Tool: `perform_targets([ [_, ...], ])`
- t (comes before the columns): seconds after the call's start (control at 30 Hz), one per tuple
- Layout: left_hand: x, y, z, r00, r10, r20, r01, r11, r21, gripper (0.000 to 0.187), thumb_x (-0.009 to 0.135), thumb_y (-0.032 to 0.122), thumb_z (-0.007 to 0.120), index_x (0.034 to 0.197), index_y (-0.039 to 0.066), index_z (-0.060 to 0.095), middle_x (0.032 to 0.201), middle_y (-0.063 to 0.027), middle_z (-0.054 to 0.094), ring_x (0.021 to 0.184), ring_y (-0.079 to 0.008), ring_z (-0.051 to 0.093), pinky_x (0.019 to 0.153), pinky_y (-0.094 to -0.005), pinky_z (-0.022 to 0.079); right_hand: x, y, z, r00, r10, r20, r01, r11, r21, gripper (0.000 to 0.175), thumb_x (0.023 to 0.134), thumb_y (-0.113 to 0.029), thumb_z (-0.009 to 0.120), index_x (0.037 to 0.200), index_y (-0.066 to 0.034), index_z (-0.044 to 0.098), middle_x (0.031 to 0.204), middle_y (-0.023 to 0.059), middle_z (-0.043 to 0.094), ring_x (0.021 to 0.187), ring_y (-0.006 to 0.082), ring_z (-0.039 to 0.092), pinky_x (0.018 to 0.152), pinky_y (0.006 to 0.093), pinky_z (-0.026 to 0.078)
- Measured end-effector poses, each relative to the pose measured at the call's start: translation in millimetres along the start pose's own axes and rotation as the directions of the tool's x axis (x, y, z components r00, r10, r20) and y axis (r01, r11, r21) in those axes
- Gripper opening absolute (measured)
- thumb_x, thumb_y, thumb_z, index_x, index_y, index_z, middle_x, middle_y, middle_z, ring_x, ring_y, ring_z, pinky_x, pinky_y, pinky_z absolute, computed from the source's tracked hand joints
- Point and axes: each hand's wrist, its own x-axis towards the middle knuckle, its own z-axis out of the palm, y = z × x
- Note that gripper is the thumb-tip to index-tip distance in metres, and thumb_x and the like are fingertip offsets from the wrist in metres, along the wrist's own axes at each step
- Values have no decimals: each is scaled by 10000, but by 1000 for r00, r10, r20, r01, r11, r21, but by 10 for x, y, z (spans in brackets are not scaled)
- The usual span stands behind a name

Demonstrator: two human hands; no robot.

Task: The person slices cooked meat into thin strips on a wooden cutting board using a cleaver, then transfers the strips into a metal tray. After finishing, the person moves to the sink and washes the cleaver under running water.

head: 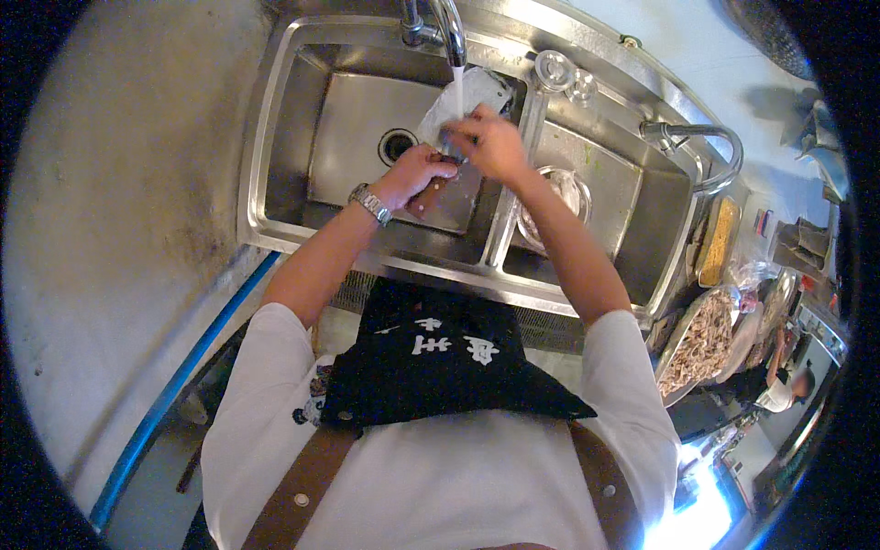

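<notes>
Both of my hands are over the left basin of a stainless-steel double sink [344, 124]. My left hand [416, 175], with a metal watch at the wrist, has its fingers closed on a small dark object, too blurred to name. Close beside it, my right hand [491, 144] is blurred, its fingers bent near the same object; whether they grip it I cannot tell. Water runs from the curved chrome faucet [450, 34] just behind my hands. Under the stream lies a whitish, translucent thing [440, 113], partly hidden by my right hand. The drain [397, 146] is left of my hands.
In the right basin a clear bowl [584, 199] holds something pale. Glass lids or dishes [553, 71] stand on the back ledge. A second faucet [715, 134] is at the right. Beyond it are a yellow-filled tray [718, 240] and a tray of shredded food [701, 337]. Another person [780, 395] is far right.
</notes>
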Motion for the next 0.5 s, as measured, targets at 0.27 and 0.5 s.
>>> perform_targets([
  [0.27,-41,22,63,994,-86,62,83,995,47,167,856,197,663,948,58,670,792,-7,663,649,-88,554,616,-242,438,32,-127,6,988,148,-42,-152,981,-118,244,785,-180,699,1027,-189,728,969,106,592,872,310,634,749,403,524],
  [0.5,-82,27,54,998,-36,55,30,994,101,178,849,219,665,909,52,673,802,-18,674,646,-94,569,604,-244,444,-16,-141,103,989,148,-2,-147,984,-103,247,825,-290,632,1056,-260,716,945,114,601,815,323,646,708,425,545],
])
